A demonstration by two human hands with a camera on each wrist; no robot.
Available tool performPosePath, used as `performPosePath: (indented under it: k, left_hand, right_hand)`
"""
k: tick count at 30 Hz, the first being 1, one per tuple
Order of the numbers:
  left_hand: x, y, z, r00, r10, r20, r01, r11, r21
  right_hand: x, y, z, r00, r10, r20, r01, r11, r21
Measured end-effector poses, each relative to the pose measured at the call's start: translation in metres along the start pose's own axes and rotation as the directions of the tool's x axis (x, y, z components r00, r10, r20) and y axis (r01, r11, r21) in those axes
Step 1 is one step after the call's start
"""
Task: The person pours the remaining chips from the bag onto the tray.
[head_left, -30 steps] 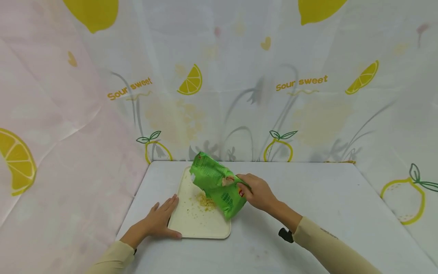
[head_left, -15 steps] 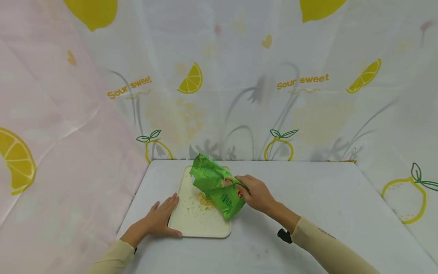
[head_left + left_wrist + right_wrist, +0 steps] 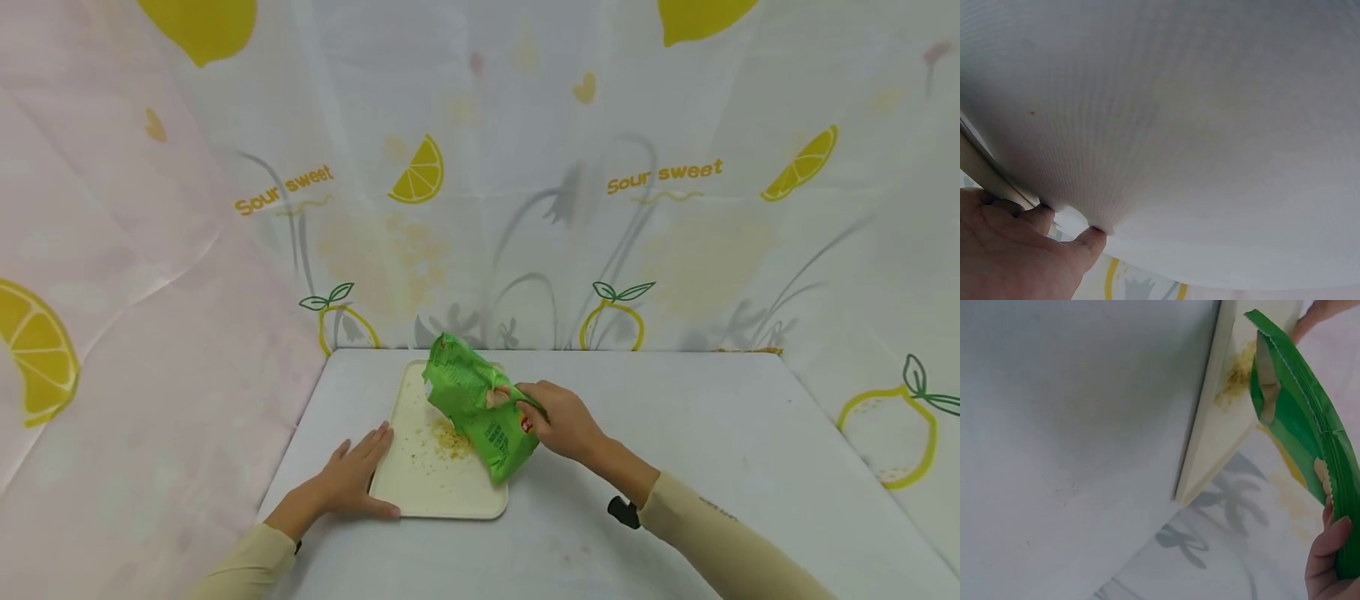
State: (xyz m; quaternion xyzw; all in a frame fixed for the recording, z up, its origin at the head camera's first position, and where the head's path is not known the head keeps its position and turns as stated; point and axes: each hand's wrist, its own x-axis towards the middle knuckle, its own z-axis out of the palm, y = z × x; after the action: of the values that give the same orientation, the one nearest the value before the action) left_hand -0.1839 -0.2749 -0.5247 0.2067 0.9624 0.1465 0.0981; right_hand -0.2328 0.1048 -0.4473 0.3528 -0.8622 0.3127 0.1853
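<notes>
**GREEN BAG [image 3: 483, 417] HELD TILTED OVER TRAY [image 3: 435, 500], IN YOUR R HAND [image 3: 562, 423]**

Head view: your R fingers were curled on the bag's right edge, thumb on the near side, so they had a firm grip. The bag slanted over the tray's R side, lower corner by the tray's R edge; couldn't tell if they touched. Yellowish crumbs [image 3: 453, 443] lay loose on the tray, partly hidden by the bag. Your L hand [image 3: 348, 482] was flat-ish at the tray's L edge, fingers extended & not grasping, thumb by the near L corner. White tabletop [image 3: 660, 433] underneath; backdrop [image 3: 510, 242] w/ lemon prints & "Sour sweet" behind.

L wrist view: mostly tabletop. Your L fingertips & thumb touched its cloth next to the tray's side, nothing clasped.

R wrist view: your thumb was folded over the bag's long, crimped edge, pinching it. Bag's far end hung over the tray, crumbs next to it, a bit blurry. Part of your L hand showed top R, at the tray's far side.
</notes>
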Motion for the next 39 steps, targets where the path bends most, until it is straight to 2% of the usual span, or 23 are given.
performPosePath:
  k: [3,6,8,10,14,17,20,24,26,30,32,35,39]
  left_hand:
    - [0.0,-0.001,0.003,1.0,0.005,0.001,-0.005,1.0,-0.004]
    - [0.0,-0.002,0.004,1.0,0.004,0.006,-0.004,1.0,-0.009]
    - [0.001,-0.003,0.004,1.0,0.007,-0.001,-0.007,1.0,-0.01]
    - [0.002,-0.004,0.003,1.0,0.005,-0.007,-0.005,1.0,-0.006]
    - [0.002,-0.003,0.001,1.0,0.009,-0.008,-0.009,1.0,0.003]
    - [0.001,-0.003,0.001,1.0,0.008,-0.005,-0.008,1.0,0.008]
    - [0.001,-0.002,0.0,1.0,-0.001,0.003,0.001,1.0,0.004]
    - [0.001,-0.003,0.0,1.0,0.001,0.001,-0.001,1.0,-0.001]
    - [0.002,-0.003,0.0,1.0,0.006,-0.008,-0.006,1.0,0.004]
    - [0.001,-0.004,0.0,1.0,0.012,-0.012,-0.012,1.0,0.013]
    - [0.001,-0.003,0.0,1.0,0.011,-0.01,-0.011,1.0,0.007]
    - [0.001,-0.003,0.0,1.0,0.007,-0.011,-0.007,1.0,0.005]
    - [0.002,-0.002,0.0,1.0,0.006,-0.009,-0.006,1.0,0.002]
  right_hand:
    - [0.0,-0.001,-0.002,0.998,-0.013,-0.062,0.014,1.0,0.018]
    - [0.002,-0.002,-0.005,0.981,-0.033,-0.193,0.048,0.996,0.073]
    - [0.004,-0.001,-0.005,0.972,-0.037,-0.23,0.058,0.995,0.083]
    - [0.003,-0.001,-0.003,0.979,-0.033,-0.202,0.048,0.996,0.07]
    - [-0.003,0.0,0.003,0.996,0.003,-0.084,-0.002,1.0,0.02]
    - [-0.006,0.001,0.005,0.998,0.018,-0.059,-0.016,1.0,0.019]
    - [-0.003,0.0,0.001,0.995,-0.009,-0.098,0.013,0.999,0.034]
    - [0.003,-0.001,-0.006,0.978,-0.024,-0.208,0.041,0.996,0.077]
    - [0.004,-0.001,-0.006,0.979,-0.022,-0.2,0.041,0.995,0.089]
    - [-0.001,-0.001,0.0,0.996,-0.032,-0.089,0.037,0.998,0.046]
    - [-0.002,-0.001,0.001,0.997,-0.046,-0.067,0.047,0.999,0.021]
    - [-0.001,-0.002,0.0,0.994,-0.06,-0.096,0.06,0.998,0.001]
    - [0.004,-0.004,-0.006,0.98,-0.066,-0.189,0.067,0.998,-0.002]
